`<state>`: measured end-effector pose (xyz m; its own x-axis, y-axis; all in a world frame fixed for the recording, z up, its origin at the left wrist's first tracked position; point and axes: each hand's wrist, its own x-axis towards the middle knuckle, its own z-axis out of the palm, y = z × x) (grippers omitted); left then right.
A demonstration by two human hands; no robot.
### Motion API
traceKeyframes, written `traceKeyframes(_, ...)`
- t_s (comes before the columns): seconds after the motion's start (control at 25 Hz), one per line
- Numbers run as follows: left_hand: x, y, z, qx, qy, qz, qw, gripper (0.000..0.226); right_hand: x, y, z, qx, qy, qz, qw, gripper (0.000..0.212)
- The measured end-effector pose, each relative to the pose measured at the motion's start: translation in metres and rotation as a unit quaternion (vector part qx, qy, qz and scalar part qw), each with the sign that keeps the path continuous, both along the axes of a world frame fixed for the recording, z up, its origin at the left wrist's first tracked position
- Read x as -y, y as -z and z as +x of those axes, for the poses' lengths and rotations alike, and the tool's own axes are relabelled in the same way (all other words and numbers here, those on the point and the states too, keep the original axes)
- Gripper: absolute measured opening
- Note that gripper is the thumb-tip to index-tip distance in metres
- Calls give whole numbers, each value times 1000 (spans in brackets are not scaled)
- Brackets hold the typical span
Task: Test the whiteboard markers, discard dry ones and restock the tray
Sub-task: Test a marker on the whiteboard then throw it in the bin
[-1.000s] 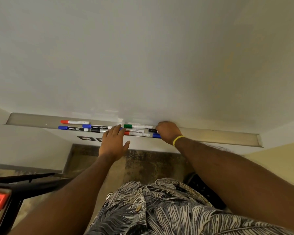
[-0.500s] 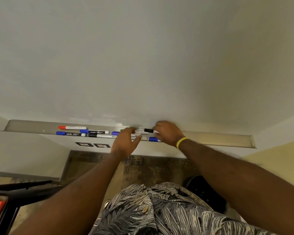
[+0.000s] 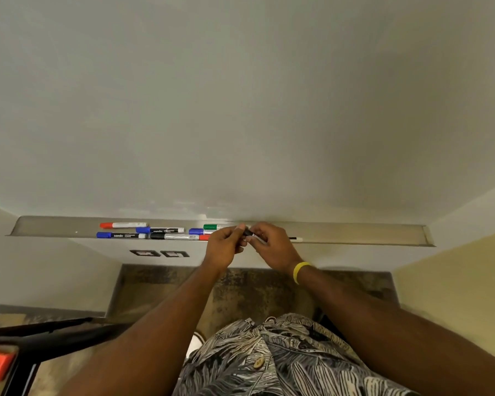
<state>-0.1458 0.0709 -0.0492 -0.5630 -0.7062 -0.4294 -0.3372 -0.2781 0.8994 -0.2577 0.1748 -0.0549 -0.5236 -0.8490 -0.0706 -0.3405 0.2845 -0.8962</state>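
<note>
Whiteboard [image 3: 240, 110] fills most of the view, blank, no writing on it. Metal tray [image 3: 355, 232] runs along its bottom edge. The person's leaf-print shirt [image 3: 269, 364] is at the bottom, both forearms reaching up to the tray.

L hand [image 3: 223, 248] and R hand [image 3: 273, 244] meet just in front of the tray's middle, both grasping one black-capped marker [image 3: 247, 232]. L fingertips pinch the black cap end. R fingers are curled round the barrel, which is mostly hidden. A white end w/ a black band [image 3: 296, 239] pokes out just past the R hand; can't tell if it's the same marker.

Left part of the tray, lying flat lengthwise:
- blue-capped marker w/ black label [image 3: 120, 235], front left, reads "camlin"; smaller print too small to read
- black-capped marker w/ silver barrel [image 3: 173, 237], to its right, w/ a red cap [image 3: 204, 237] at its far end
- second blue-capped marker [image 3: 159, 230], behind, label also "camlin"
- red-capped white marker [image 3: 122, 224], at the back; its print is unreadable
- green cap [image 3: 211, 226] and blue cap [image 3: 196, 231], barrels hidden behind the L hand

Yellow wristband [image 3: 299, 271] on the R wrist. Two dark wall plates [image 3: 159, 253] sit below the tray.
</note>
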Motion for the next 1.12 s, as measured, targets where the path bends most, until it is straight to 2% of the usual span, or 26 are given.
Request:
traceKeyframes(0.12, 6, -1, 9, 4, 11, -16, 1000, 23, 3, 0, 14, -15, 6, 6, 1000, 17)
traceKeyframes(0.28, 12, -3, 20, 48, 44, -53, 996, 22, 4, -1, 31, -53, -12, 60, 997, 30)
traceKeyframes(0.44, 10, -1, 25, 55, 35, -23, 998, 25, 1, 3, 43, -72, 2, 104, 992, 31)
traceKeyframes(0.6, 5, -5, 20, 46, 35, 5, 998, 16, -6, 1, 46, -104, 15, 135, 985, 31)
traceKeyframes(0.8, 3, -2, 5, 82, 32, 11, 996, 20, -9, -2, 37, -130, 20, 174, 976, 34)
traceKeyframes(1.12, 3, 6, -14, 89, 31, 58, 994, 20, -9, -1, 24, -151, 15, 225, 962, 40)
